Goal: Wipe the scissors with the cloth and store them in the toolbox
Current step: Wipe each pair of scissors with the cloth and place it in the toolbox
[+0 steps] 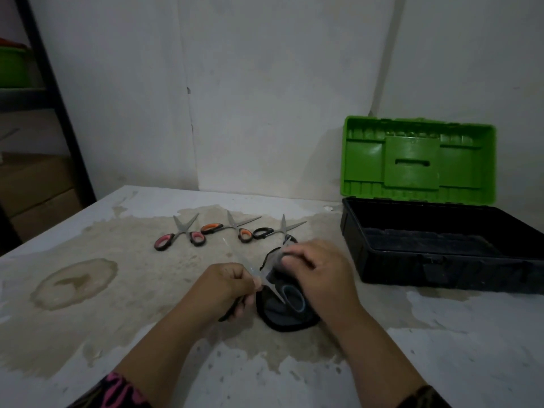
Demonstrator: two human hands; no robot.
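On stained table (441,334), left hand (226,287) grips scissors (274,292); right hand (318,272) holds cloth (282,318).

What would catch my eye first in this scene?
The open toolbox with its bright green lid stands at the right. In the middle, the left hand grips a pair of scissors while the right hand holds a dark cloth on them; three more scissors lie just behind.

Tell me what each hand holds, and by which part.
The left hand grips the scissors around their middle, with a black handle showing below. The right hand pinches the dark cloth at its upper edge.
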